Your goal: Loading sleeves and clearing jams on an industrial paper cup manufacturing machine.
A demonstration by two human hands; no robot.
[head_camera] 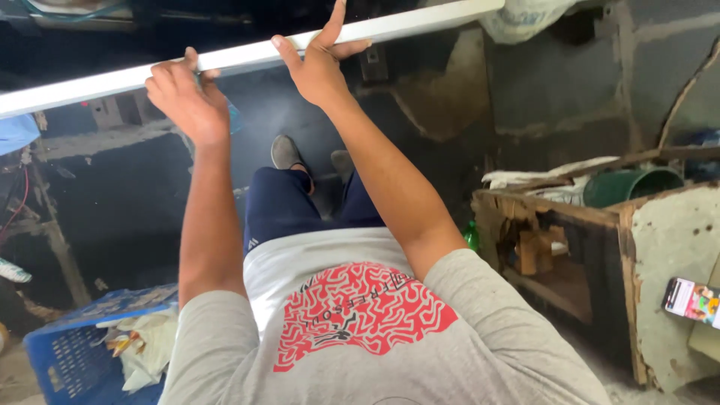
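**Both hands on a long white strip, held out over a dark floor**

Nearest the lens: grey T-shirt (375, 330) with a red maze-like print, filling the near edge; beyond it navy trousers (289, 202) and grey shoes (286, 152) planted on the dark floor (285, 112).

Stretched across the far part of the scene, rising from left to right: a long white strip (97, 84), flat and narrow, too long to manage single-handed and so gripped at two spots near its middle. Kept well clear of the body, both arms straight out, presumably for balance and level.

Right of the legs: a rough wooden box (600, 255), open towards the viewer, with offcuts inside; set on its far side, a green bucket (630, 184) and some pale sheets. Propped at the extreme right edge, a phone (691, 300) with a lit screen.

Near left: a blue plastic crate (67, 352) stuffed with crumpled paper and wrappers.

Left hand (187, 101): fingers curled over the strip's far edge, clenched on it. Right hand (319, 64): fingers hooked over the same strip, thumb spread along its underside, a steadying hold just beside the left.
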